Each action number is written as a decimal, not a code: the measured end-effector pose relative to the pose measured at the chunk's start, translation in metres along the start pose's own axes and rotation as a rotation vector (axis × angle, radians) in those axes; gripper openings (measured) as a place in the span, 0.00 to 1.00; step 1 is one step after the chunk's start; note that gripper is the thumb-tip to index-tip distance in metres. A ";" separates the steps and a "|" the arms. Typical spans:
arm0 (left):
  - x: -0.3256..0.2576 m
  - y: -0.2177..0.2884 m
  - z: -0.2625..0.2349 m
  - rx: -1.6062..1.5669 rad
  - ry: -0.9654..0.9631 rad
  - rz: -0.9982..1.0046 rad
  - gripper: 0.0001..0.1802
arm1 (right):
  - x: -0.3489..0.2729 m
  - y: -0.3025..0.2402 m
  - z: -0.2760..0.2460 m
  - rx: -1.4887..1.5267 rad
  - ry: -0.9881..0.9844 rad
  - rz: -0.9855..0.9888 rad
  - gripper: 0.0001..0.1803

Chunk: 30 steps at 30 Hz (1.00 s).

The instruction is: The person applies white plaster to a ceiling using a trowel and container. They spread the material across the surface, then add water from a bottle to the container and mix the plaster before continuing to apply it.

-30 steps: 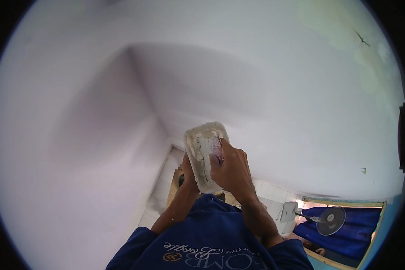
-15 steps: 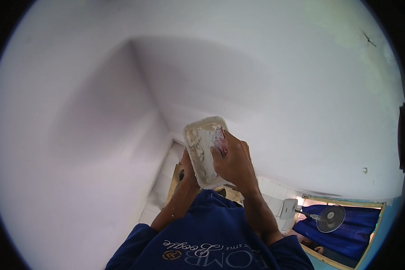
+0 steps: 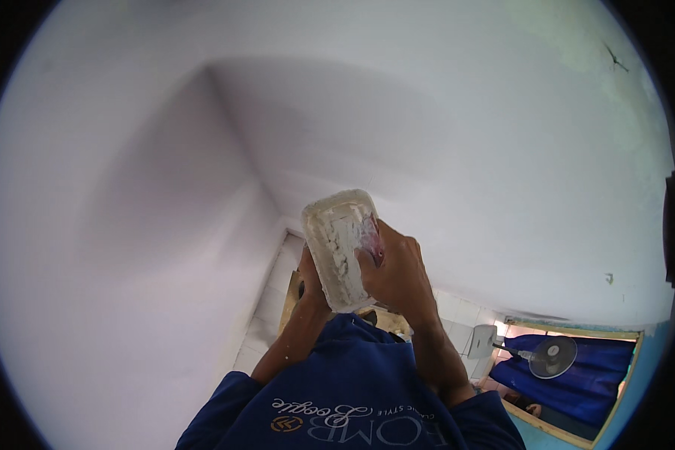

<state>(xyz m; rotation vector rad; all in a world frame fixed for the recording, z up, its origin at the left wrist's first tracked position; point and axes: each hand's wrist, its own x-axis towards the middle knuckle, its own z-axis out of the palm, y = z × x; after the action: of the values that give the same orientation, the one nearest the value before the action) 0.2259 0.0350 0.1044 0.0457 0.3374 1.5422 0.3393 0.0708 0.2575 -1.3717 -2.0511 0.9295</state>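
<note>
A pale rectangular tub, smeared inside with white paste, is held up in front of my chest. My left hand is closed round its left side and underside, with most of the fingers hidden behind it. At the tub's right side, my right hand grips a small reddish-pink scraper streaked with white. The scraper reaches into the tub; its working edge is hard to make out among the paste.
Smooth white walls meet in a corner ahead. Pale tiles lie below, with a wooden piece behind my left forearm. Toward the lower right are a standing fan and a blue curtain in a wooden frame.
The tub has shifted slightly left and up, tilting a little. My right hand and the scraper have moved slightly right along the tub's side. Both hands keep their hold.
</note>
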 end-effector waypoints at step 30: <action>0.008 -0.010 -0.002 -0.092 -0.076 -0.042 0.34 | 0.016 0.031 0.007 -0.104 0.079 -0.004 0.12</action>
<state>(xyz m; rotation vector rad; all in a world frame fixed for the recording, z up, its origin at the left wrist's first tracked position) 0.2352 0.0426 0.0984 0.0250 0.2057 1.5089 0.3460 0.0920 0.2299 -1.4344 -2.0673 0.7643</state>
